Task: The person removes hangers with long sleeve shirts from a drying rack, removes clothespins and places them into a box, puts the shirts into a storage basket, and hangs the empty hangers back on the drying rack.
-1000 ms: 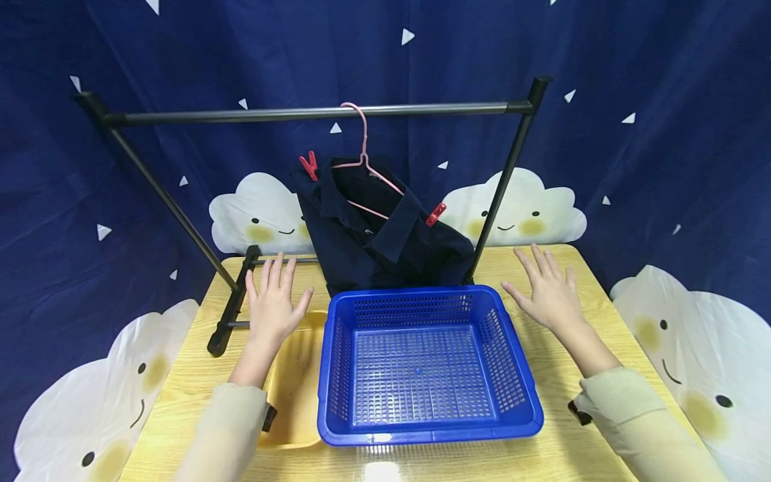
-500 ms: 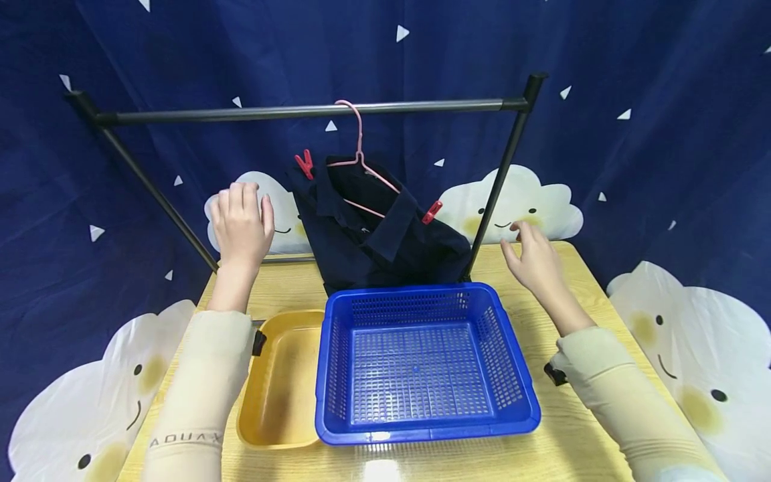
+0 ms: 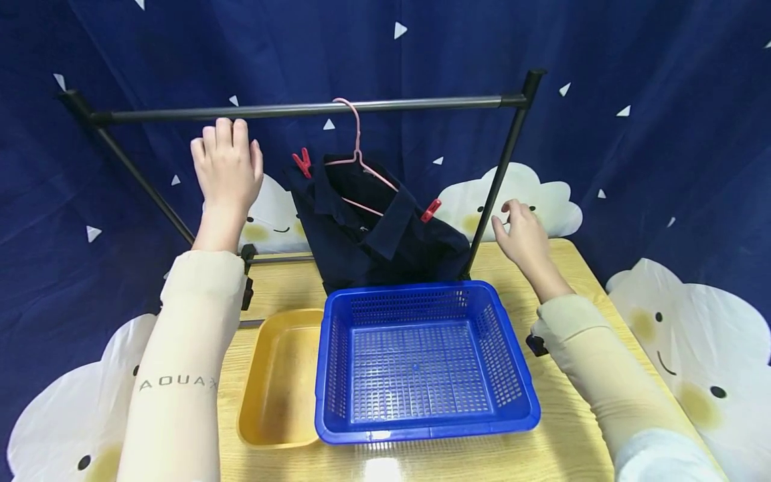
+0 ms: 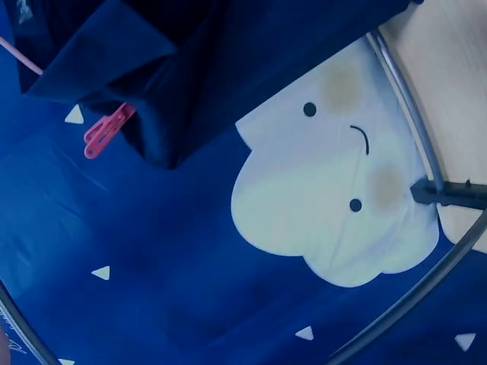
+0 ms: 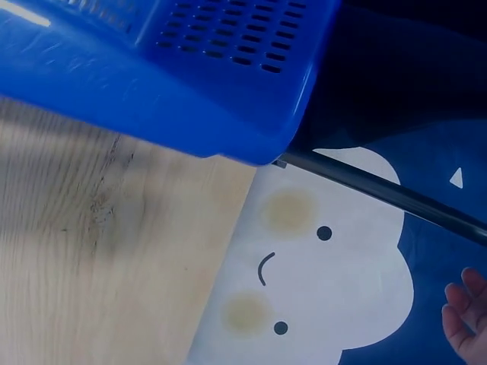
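A dark navy collared shirt [image 3: 385, 248] hangs on a pink hanger [image 3: 358, 140], hooked over the rail [image 3: 289, 110] of a garment rack. Red clothespins [image 3: 431, 211] [image 4: 110, 131] sit on its two shoulders. My left hand [image 3: 227, 164] is raised just below the rail, left of the shirt, its back facing the head camera and its fingertips close to the bar. Whether they touch it I cannot tell. My right hand [image 3: 523, 234] hovers beside the rack's right post [image 3: 500, 177], fingers loosely bent, with nothing visible in it. The right wrist view catches only its fingers [image 5: 464, 304].
A blue perforated basket [image 3: 427, 434] stands in front of the shirt on the wooden table [image 3: 566, 402]. Left of it is a yellow tray [image 3: 249, 402], partly overlapped by the basket. A dark blue curtain with clouds [image 3: 512, 187] hangs behind and around the table.
My left hand has risen from above the table to near the rail, moving up and left. My right hand has lifted and shifted slightly left, its spread fingers now loosely bent.
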A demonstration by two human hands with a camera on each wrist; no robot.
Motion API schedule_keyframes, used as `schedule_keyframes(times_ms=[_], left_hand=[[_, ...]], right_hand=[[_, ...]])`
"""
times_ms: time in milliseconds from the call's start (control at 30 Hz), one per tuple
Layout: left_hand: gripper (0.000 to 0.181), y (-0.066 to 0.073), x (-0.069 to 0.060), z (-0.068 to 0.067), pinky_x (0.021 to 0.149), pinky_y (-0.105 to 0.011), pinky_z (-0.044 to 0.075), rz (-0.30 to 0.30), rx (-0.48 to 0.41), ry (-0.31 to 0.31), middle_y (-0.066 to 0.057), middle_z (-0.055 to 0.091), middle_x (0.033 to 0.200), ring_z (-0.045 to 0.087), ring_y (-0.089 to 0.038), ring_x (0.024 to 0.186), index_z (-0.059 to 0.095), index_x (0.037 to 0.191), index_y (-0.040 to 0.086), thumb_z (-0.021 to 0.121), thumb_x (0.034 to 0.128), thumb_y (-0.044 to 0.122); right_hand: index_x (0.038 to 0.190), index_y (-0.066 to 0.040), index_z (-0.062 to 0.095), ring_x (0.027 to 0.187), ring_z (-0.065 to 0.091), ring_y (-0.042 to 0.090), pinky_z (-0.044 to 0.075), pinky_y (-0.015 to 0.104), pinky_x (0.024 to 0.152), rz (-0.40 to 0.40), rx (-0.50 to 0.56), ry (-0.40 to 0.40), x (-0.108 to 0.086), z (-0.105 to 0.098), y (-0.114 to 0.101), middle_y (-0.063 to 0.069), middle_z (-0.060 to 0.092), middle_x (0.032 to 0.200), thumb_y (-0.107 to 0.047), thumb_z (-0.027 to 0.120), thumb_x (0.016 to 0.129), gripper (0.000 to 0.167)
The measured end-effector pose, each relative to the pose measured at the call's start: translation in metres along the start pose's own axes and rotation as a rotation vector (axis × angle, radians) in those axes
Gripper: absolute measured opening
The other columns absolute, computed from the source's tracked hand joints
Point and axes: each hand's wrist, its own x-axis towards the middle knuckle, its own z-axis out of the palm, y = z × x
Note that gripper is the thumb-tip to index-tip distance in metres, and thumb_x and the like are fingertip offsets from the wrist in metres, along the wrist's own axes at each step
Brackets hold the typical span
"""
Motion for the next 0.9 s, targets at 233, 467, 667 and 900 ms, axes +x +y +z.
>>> schedule_keyframes(times_ms=[233,467,667,900], left_hand=[[0.039,0.004,0.019,-0.005,0.088,-0.05,0.028,0.001,0.043,-0.051,-0.021,0.042,0.121,0.037,-0.038,0.107,0.041,0.124,0.0,0.028,0.0966,0.024],[0.038,0.005,0.032,-0.008,0.09,-0.051,0.026,-0.008,0.074,-0.106,-0.02,0.038,0.125,0.035,-0.039,0.109,0.039,0.124,0.0,0.03,0.0954,0.023],[0.038,0.004,0.038,-0.01,0.09,-0.051,0.025,-0.018,0.089,-0.164,-0.02,0.037,0.126,0.034,-0.039,0.112,0.039,0.124,-0.001,0.032,0.095,0.023],[0.037,0.009,0.041,-0.006,0.093,-0.051,0.025,-0.037,0.1,-0.213,-0.019,0.037,0.126,0.033,-0.037,0.115,0.039,0.123,-0.001,0.032,0.0957,0.023]], right_hand=[[0.105,-0.001,0.048,0.086,0.053,0.038,0.041,0.051,0.07,0.047,-0.014,-0.033,0.011,0.012,0.0,0.021,0.054,0.094,-0.031,0.048,0.091,0.033],[0.103,-0.002,0.048,0.088,0.053,0.039,0.04,0.051,0.067,0.101,-0.051,-0.068,0.02,0.018,-0.001,0.02,0.053,0.095,-0.039,0.045,0.091,0.039],[0.104,-0.003,0.047,0.095,0.052,0.041,0.041,0.054,0.068,0.135,-0.078,-0.103,0.028,0.02,-0.005,0.02,0.053,0.101,-0.041,0.044,0.092,0.04],[0.098,-0.003,0.047,0.092,0.053,0.042,0.04,0.055,0.068,0.152,-0.104,-0.075,0.03,0.023,-0.006,0.02,0.053,0.095,-0.037,0.044,0.093,0.035]])
